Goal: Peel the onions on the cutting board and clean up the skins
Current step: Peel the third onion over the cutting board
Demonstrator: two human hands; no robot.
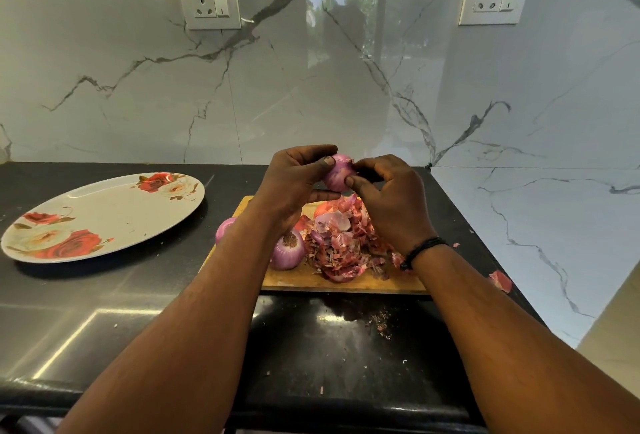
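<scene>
Onions' cutting board (pixel 304 279) on dark counter (pixel 138 295), floral plate (pixel 104 215) well to its left. Heap of skins (pixel 343 246) on board, two peeled onions (pixel 286 249) beside heap. Held above board: one onion (pixel 337 172), gripped by left hand (pixel 294 184), pinched by right hand (pixel 391 198) at skin.

The left forearm hides most of one peeled onion (pixel 224 228) and the left end of the cutting board (pixel 341 282); the pile of skins (pixel 341 248) covers the board's middle; the right hand (pixel 391 201) hides the held onion's (pixel 337 172) right side; both arms are cut off by the bottom edge; the crumbs on the counter (pixel 346 347) are too small to identify.
</scene>
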